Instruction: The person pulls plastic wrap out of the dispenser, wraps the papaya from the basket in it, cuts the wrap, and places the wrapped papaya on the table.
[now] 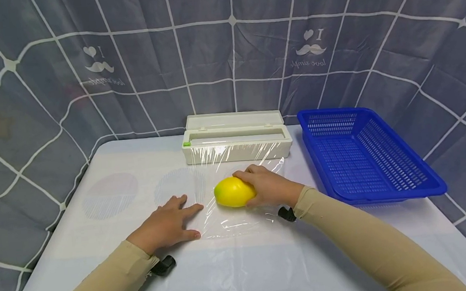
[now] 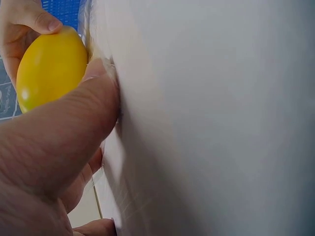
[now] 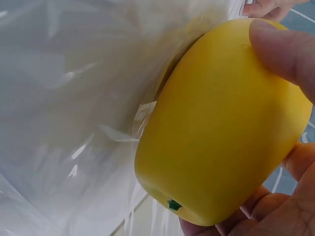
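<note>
A yellow mango (image 1: 234, 191) with a greenish end lies over a sheet of clear cling film (image 1: 223, 225) spread on the table. My right hand (image 1: 271, 186) grips it from the right, thumb on one side and fingers on the other. In the right wrist view, a small green stem (image 3: 174, 204) shows at one end of the mango. My left hand (image 1: 169, 224) rests with its fingers spread at the film's left edge. Its thumb (image 2: 83, 110) presses near the film in the left wrist view. The film runs out from a white cling film dispenser (image 1: 238, 152) whose lid stands raised.
A blue plastic basket (image 1: 322, 165) with slotted walls stands at the right of the white-covered table (image 1: 211, 281). Behind the table hangs a grey curtain (image 1: 204, 51) with white grid lines. Black wrist mounts (image 1: 163, 265) sit under both wrists.
</note>
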Demonstrator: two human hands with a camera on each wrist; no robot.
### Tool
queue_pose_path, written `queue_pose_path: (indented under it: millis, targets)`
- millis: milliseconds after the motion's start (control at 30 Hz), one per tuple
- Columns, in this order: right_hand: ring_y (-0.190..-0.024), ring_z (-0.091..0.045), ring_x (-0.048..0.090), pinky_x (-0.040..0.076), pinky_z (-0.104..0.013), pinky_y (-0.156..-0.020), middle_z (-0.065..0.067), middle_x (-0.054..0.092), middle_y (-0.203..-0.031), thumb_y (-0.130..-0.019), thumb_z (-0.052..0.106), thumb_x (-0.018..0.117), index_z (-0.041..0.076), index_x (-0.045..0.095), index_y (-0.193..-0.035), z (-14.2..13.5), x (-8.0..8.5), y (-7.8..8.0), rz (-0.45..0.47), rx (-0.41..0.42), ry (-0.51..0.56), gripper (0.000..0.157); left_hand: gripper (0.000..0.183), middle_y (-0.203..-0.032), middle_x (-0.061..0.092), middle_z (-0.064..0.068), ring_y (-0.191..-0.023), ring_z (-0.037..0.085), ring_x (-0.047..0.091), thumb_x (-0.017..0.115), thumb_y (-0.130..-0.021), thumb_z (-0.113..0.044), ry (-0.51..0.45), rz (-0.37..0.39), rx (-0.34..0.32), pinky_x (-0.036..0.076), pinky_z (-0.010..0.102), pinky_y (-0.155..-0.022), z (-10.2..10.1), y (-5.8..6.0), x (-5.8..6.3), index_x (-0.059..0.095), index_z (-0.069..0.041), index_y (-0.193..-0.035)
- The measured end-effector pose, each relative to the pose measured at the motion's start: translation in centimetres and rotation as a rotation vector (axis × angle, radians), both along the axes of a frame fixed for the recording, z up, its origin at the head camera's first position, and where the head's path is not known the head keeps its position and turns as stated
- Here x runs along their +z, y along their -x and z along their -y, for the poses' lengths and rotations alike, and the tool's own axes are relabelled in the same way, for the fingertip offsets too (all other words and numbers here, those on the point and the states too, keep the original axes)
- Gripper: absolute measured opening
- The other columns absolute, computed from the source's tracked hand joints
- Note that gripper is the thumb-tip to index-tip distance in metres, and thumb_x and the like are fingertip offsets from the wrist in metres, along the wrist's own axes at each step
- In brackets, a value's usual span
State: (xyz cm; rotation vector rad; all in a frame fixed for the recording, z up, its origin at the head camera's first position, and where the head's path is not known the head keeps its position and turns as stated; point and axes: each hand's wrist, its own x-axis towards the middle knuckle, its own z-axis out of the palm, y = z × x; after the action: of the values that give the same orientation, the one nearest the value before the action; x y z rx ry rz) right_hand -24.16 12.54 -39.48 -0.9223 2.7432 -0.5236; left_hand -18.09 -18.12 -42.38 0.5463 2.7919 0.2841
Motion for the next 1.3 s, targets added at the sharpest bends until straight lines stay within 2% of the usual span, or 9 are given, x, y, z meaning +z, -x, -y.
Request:
queue_pose_path:
  millis: [267,700,1000,1300]
  targets:
    - [-0.124,-0.03,0.055,0.051,-0.05,-0.109,-0.013,0.057,-0.136,-0.082,0.026,0.09,0.025,0.048,-0.155,0.2,-0.2,0.1,0.006,0.01,0.006,0.084,0.079,-0.166,0.037,0.026,-0.154,0.051,0.032,0.081,-0.087,-0.055,0.007,0.005,-0.001,0.034,0.074,-0.117,0.0,0.0,-0.1,0.052,-0.031,-0.156]
    - [-0.135,-0.034,0.05,0.045,-0.052,-0.118,-0.015,0.053,-0.148,-0.084,0.026,0.09,0.015,0.04,-0.163,-0.2,0.0,0.0,0.035,0.014,0.008,0.094,0.079,-0.165,0.036,0.027,-0.153,0.054,0.033,0.083,-0.086,-0.054,0.003,0.009,0.005,0.034,0.074,-0.118,-0.2,-0.1,0.1,0.053,-0.03,-0.155]
    - [-0.14,-0.034,0.047,0.043,-0.053,-0.12,-0.015,0.05,-0.154,-0.085,0.029,0.089,0.016,0.038,-0.164,-1.0,0.5,-0.3,0.025,-0.012,0.01,0.095,0.077,-0.167,0.036,0.025,-0.151,0.05,0.038,0.084,-0.085,-0.051,-0.033,-0.073,-0.046,0.04,0.067,-0.117,0.1,-0.2,-0.1,0.056,-0.027,-0.153]
    - [-0.151,-0.038,0.04,0.041,-0.057,-0.121,-0.015,0.043,-0.162,-0.086,0.034,0.089,0.017,0.039,-0.163,-3.2,1.8,-1.8,-0.026,-0.091,0.03,0.093,0.083,-0.166,0.039,0.02,-0.145,0.047,0.048,0.089,-0.082,-0.046,-0.068,-0.159,-0.087,0.04,0.066,-0.117,0.4,-0.4,-0.4,0.054,-0.023,-0.154]
